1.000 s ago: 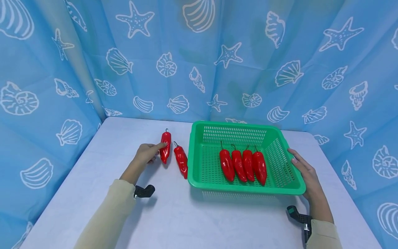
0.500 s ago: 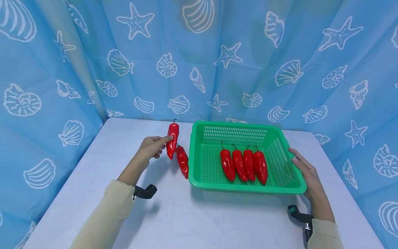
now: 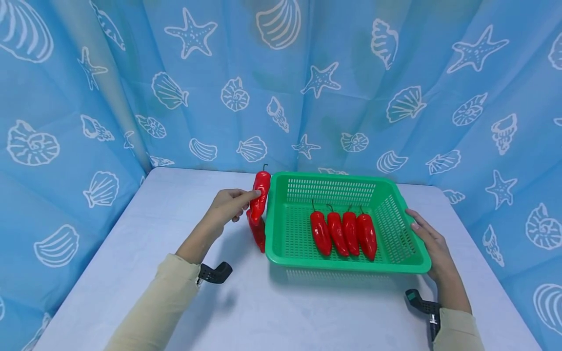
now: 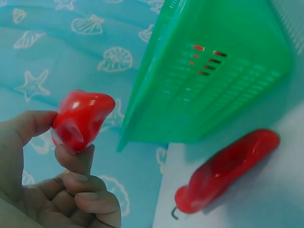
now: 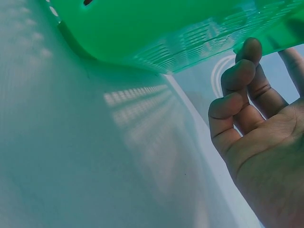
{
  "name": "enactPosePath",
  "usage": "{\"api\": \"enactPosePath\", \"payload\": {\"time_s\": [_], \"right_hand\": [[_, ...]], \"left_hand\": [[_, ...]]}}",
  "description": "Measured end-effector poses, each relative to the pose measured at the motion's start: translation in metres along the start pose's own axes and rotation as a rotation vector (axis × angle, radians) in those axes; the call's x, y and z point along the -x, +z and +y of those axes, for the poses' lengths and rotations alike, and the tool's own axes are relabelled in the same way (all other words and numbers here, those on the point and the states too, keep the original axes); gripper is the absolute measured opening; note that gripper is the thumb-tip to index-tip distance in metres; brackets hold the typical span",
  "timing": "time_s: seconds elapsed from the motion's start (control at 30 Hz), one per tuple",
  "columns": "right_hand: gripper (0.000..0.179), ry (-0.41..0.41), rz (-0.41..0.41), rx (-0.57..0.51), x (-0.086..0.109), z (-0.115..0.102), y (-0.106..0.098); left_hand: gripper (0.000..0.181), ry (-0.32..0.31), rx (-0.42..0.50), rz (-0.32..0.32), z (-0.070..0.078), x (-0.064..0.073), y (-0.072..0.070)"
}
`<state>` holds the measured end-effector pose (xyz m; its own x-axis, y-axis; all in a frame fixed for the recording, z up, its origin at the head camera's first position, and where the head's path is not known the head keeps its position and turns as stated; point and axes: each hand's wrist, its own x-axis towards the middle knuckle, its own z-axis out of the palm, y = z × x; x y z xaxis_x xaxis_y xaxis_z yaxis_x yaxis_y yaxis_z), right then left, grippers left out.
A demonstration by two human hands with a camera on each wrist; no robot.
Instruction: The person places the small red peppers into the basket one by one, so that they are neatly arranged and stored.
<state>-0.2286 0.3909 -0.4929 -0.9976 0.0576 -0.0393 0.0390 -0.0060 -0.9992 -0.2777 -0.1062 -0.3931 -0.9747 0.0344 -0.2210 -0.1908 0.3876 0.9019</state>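
Note:
My left hand pinches a glossy red chili pepper between thumb and fingers, raised just outside the left rim of a green plastic basket. In the left wrist view this pepper is seen nearly end-on, apart from the basket wall. Another red chili pepper lies on the table beside the basket, partly hidden behind the held one from above. Inside the basket, several red peppers lie side by side, stems away from me. My right hand holds the basket's right rim, its fingers bent in the right wrist view.
A white-covered table carries everything. Behind it and at both sides hangs a blue curtain with white shell and starfish prints. The basket's slotted left wall stands between the left hand and the peppers inside.
My left hand has lifted the chili pepper and carried it rightward, over the other loose pepper to the basket's left rim. The right hand stays at the basket's right side.

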Motion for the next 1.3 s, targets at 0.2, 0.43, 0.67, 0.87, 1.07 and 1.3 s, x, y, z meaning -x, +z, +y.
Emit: {"api": "enactPosePath", "payload": {"time_s": [0.2,0.43,0.67,0.87,1.07,1.3], "right_hand": [[0.053,0.017,-0.005,-0.01,-0.001,0.0,0.0],[0.053,0.008,-0.009,-0.013,0.0,-0.001,0.001],[0.052,0.012,-0.007,-0.019,0.001,-0.001,0.0],[0.052,0.01,-0.004,-0.018,0.0,0.0,0.0],[0.052,0.009,-0.009,-0.018,0.0,0.0,0.0],[0.052,0.002,-0.015,-0.026,0.001,0.0,0.0]], "left_hand": [[0.056,0.022,-0.013,-0.022,0.008,0.003,0.007],[0.056,0.013,-0.015,-0.036,0.019,0.007,0.018],[0.053,0.052,-0.053,-0.04,0.029,0.007,0.034],[0.054,0.059,-0.078,-0.053,0.037,0.007,0.047],[0.048,0.082,-0.098,-0.069,0.034,0.007,0.058],[0.041,0.11,-0.121,-0.096,0.033,0.006,0.066]]}}
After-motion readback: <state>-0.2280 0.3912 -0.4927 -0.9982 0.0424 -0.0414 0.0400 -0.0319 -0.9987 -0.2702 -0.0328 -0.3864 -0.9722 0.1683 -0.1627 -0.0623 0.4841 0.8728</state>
